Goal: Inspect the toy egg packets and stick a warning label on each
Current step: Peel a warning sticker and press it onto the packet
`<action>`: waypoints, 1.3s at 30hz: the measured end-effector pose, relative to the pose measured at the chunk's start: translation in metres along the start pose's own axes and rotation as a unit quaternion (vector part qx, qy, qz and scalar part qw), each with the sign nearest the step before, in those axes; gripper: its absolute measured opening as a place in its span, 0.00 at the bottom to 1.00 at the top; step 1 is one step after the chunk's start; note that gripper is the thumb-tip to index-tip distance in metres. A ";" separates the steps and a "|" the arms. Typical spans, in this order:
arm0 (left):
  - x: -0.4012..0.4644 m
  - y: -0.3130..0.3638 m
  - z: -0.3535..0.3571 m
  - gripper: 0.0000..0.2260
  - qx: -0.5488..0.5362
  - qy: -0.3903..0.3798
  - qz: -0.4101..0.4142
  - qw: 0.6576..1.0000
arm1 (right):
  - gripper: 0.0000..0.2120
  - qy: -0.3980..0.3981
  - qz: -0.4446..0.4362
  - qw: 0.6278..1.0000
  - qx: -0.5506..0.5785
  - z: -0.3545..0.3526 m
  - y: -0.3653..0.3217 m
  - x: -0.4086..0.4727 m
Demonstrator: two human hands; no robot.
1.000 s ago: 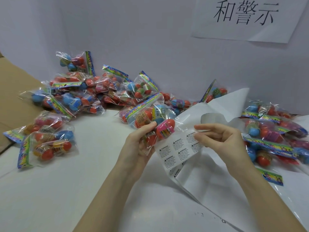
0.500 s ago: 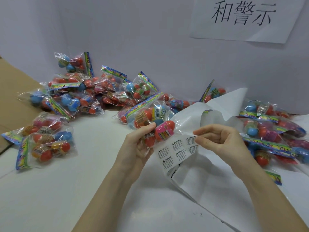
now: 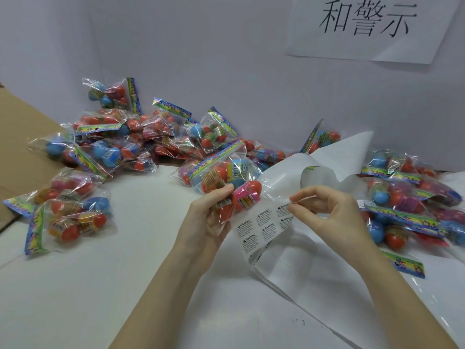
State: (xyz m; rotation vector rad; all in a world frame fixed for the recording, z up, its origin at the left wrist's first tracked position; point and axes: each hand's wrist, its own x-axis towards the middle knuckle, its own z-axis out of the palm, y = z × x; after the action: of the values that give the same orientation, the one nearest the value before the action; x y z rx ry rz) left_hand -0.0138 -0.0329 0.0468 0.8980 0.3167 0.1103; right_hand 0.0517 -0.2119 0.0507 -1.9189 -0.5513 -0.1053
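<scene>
My left hand (image 3: pixel 203 220) grips a clear packet of toy eggs (image 3: pixel 226 180) with a rainbow header strip, held above the white table (image 3: pixel 100 285). The same hand pins the edge of a white backing sheet of warning labels (image 3: pixel 261 227). My right hand (image 3: pixel 327 212) pinches a single transparent label at the sheet's upper right, thumb and forefinger together, the other fingers curled. The sheet curls up behind both hands.
A heap of egg packets (image 3: pixel 141 137) lies against the back wall, two more packets (image 3: pixel 68 215) sit at the left, and another pile (image 3: pixel 407 197) is at the right. A brown cardboard flap (image 3: pixel 17 137) borders the left side. A paper sign (image 3: pixel 370 23) hangs on the wall.
My right hand's fingertips have closed on a label at the sheet's edge and lifted it slightly. The left hand and its packet have barely moved.
</scene>
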 end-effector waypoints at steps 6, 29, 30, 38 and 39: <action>0.000 0.000 0.001 0.07 -0.022 -0.001 -0.003 1.000 | 0.14 0.034 -0.024 0.998 -0.041 0.008 0.002 -0.001; 0.013 -0.005 -0.007 0.02 0.056 0.195 0.149 0.968 | 0.07 0.030 -0.041 0.995 0.085 0.009 -0.009 -0.006; 0.010 -0.003 -0.006 0.02 0.077 0.185 0.177 0.964 | 0.05 0.038 -0.031 0.991 0.126 0.007 -0.010 -0.006; -0.008 0.007 0.008 0.16 0.093 -0.028 0.130 0.987 | 0.08 0.052 -0.043 0.962 0.263 0.007 -0.020 -0.009; -0.009 0.008 0.008 0.16 0.087 -0.041 0.119 0.988 | 0.08 0.051 -0.042 0.957 0.282 0.007 -0.021 -0.009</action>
State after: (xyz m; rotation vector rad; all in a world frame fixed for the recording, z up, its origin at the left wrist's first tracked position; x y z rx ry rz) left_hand -0.0199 -0.0358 0.0595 1.1085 0.1427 0.2682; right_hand 0.0337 -0.2019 0.0628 -1.3268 -0.5265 -0.0891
